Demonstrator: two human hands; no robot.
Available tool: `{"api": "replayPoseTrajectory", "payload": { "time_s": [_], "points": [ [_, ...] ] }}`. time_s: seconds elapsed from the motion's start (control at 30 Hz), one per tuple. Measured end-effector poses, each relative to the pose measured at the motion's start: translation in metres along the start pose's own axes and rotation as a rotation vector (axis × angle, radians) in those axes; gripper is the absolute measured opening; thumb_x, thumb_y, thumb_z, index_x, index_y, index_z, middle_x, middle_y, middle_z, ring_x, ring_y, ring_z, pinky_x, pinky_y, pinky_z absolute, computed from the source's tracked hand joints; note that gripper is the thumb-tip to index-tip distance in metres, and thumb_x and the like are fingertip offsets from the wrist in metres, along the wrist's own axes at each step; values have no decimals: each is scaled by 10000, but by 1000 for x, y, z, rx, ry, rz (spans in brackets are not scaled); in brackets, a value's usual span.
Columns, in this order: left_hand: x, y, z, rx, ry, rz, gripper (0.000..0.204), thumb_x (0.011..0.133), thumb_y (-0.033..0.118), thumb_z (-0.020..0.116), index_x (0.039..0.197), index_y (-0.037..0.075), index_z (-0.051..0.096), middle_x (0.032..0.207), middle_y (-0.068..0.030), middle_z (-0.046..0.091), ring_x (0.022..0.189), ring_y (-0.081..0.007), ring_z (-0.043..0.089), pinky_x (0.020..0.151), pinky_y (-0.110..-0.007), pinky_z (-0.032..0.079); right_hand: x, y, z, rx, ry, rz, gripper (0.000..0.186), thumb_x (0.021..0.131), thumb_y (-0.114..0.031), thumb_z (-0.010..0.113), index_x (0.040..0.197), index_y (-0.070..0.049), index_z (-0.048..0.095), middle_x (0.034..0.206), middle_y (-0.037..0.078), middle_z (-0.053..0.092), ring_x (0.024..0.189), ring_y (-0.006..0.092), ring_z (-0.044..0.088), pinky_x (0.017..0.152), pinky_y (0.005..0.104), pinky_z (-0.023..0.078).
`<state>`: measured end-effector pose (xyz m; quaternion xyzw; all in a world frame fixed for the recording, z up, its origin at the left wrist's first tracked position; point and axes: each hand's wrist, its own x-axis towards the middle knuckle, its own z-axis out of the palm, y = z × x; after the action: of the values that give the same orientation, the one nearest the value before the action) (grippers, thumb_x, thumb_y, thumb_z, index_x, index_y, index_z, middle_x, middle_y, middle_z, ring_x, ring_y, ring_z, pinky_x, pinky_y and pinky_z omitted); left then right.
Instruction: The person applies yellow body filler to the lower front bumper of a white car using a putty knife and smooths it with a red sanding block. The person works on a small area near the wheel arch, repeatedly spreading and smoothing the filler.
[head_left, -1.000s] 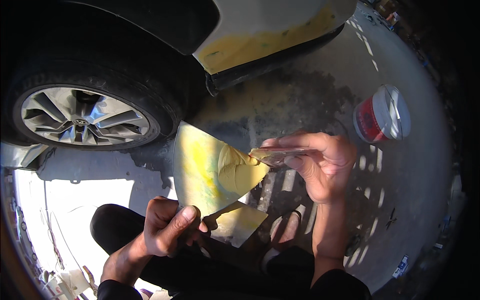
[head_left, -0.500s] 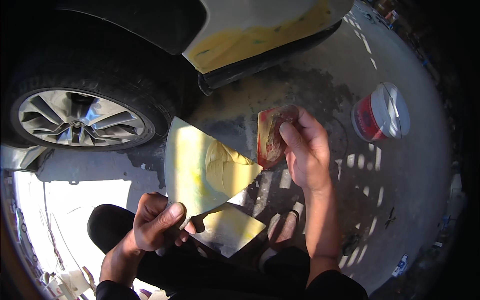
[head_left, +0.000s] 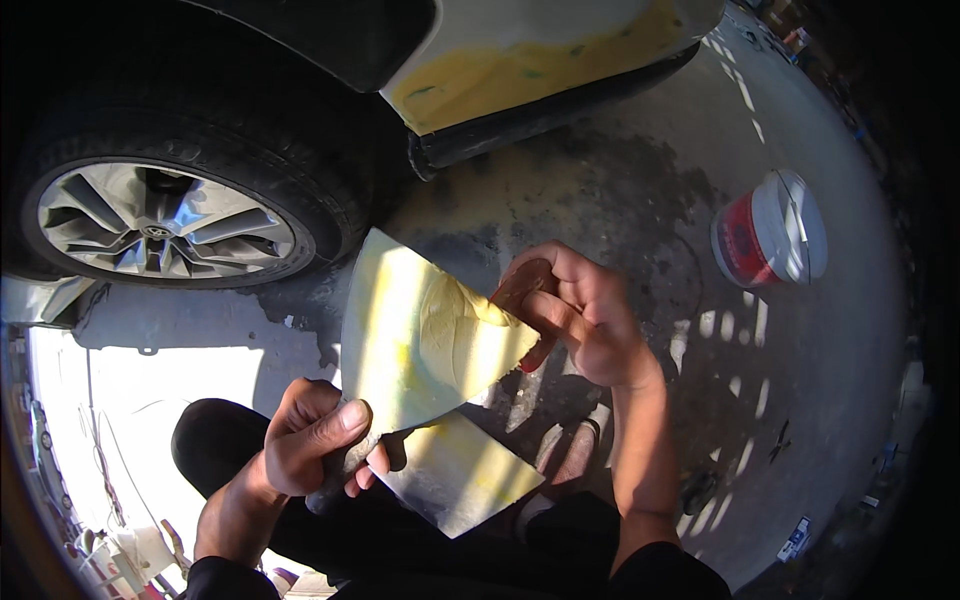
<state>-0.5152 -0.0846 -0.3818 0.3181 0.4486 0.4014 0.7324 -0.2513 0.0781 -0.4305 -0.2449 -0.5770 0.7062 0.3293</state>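
My left hand [head_left: 315, 440] is closed around the lower end of a pale wedge-shaped palette [head_left: 385, 330], thumb on top. A mound of yellow body filler [head_left: 460, 320] lies toward its narrow right tip. Under it a second flat plate [head_left: 460, 480], smeared with yellow, juts out beside my left fingers; how it is supported is hidden. My right hand [head_left: 595, 325] pinches a red, filler-stained spreader [head_left: 520, 285] at the palette's right edge, close to the filler. The palette hides part of the spreader, so I cannot tell whether they touch.
A car wheel [head_left: 165, 225] stands at the left. Above it to the right is a car body panel [head_left: 530, 75] patched with yellow filler, a black trim strip [head_left: 560, 110] along its bottom. A red-and-white bucket [head_left: 765, 235] stands on the concrete floor [head_left: 720, 400] at the right.
My right hand has moved left and slightly down, turning the spreader and bringing it from beside the palette to its right edge. The palette has shifted slightly right in view.
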Motion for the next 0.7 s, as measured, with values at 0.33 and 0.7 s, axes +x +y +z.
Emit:
{"api": "replayPoseTrajectory", "payload": {
  "time_s": [0.33, 0.7],
  "points": [
    [6, -4, 7, 62, -28, -86, 480, 1081, 311, 545, 865, -71, 739, 793, -141, 730, 551, -113, 629, 474, -239, 508, 5, 2, 5, 60, 212, -474, 200, 982, -11, 646, 1171, 52, 661, 1076, 114, 729, 996, 137, 686, 915, 289, 542],
    [5, 2, 3, 109, 168, 24, 482, 1095, 278, 482, 857, -69, 717, 739, -120, 696, 562, -135, 619, 493, -258, 492, 10, 12, -13, 165, 504, -212, 158, 1017, -49, 630, 1141, 44, 657, 1024, 73, 725, 907, 92, 654, 761, 257, 543]
  ]
}}
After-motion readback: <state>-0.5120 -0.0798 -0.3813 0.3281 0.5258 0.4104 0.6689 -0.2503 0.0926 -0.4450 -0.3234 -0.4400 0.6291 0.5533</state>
